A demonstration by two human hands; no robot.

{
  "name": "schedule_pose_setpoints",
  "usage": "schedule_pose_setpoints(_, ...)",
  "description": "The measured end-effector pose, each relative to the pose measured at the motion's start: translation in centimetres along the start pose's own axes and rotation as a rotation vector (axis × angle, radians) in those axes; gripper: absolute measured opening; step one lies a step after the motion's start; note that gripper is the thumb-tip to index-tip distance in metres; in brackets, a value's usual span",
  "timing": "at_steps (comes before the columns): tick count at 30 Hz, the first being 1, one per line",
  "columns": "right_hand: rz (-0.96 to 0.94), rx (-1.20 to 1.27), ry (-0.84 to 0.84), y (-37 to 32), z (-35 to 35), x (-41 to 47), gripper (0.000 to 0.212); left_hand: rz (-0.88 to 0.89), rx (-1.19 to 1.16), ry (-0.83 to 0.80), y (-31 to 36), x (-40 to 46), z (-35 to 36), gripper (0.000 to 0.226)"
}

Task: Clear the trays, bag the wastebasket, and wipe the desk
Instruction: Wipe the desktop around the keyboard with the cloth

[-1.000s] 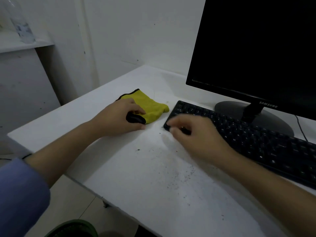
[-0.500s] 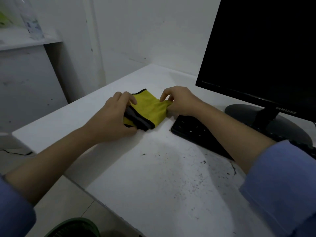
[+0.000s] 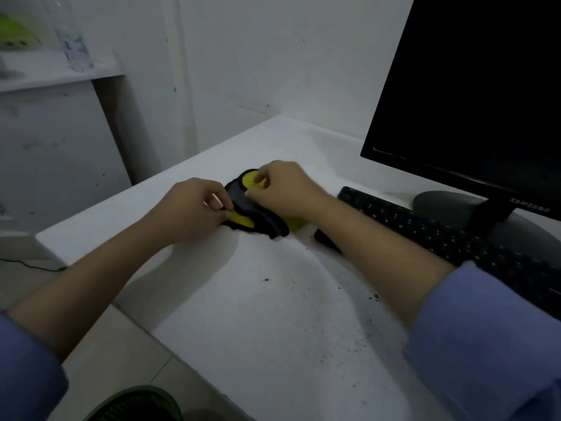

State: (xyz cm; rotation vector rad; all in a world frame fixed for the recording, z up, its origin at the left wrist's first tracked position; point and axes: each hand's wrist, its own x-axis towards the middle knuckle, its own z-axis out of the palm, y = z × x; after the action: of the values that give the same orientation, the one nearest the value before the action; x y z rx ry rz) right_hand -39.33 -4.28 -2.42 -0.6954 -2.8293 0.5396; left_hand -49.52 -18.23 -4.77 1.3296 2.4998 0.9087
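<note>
A yellow cleaning cloth [image 3: 243, 219] with a dark grey underside lies bunched on the white desk [image 3: 273, 344], left of the keyboard. My left hand [image 3: 191, 208] pinches its near left edge. My right hand [image 3: 285, 189] grips its far side from above, fingers curled into the fabric. Dark crumbs and dust speckle the desk in front of me. The rim of a green wastebasket [image 3: 136, 404] shows on the floor below the desk's front edge.
A black keyboard [image 3: 455, 238] lies right of the cloth, before a black monitor [image 3: 473, 95] on a round stand [image 3: 498, 220]. A wall shelf at upper left holds a clear bottle [image 3: 74, 38]. A thin cable [image 3: 30, 265] runs along the floor.
My right hand left the keyboard and came over onto the cloth. Both hands have gathered and turned the cloth, so its dark side now shows.
</note>
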Motion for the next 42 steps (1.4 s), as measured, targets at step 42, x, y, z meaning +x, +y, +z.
schedule_pose_setpoints(42, -0.006, -0.265, -0.276, 1.3, -3.3, -4.9, 0.048, 0.303, 0.236, -0.124, 2.4, 2.7, -0.7, 0.075)
